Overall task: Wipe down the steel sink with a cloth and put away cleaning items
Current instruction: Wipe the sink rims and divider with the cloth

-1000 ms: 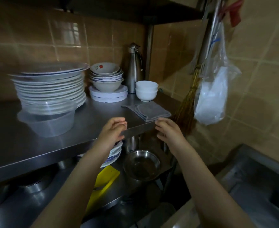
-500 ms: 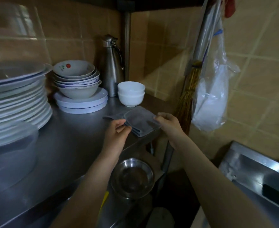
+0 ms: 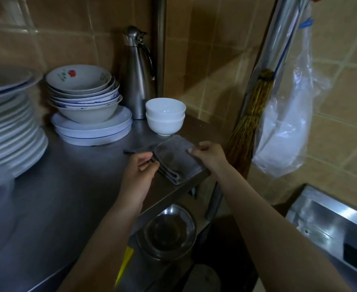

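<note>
Left hand (image 3: 140, 171) | right hand (image 3: 210, 154) | now both grip cloth (image 3: 177, 161), untouched before

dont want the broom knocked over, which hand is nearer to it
Right. The right hand grips the cloth at its right edge, just left of the broom; the left hand pinches its left edge, farther off.

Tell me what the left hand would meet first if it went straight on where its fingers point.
The folded grey cloth: the left hand touches its left edge. Beyond it, roughly in line, stand the stacked white bowls, though depth is unclear.
</note>
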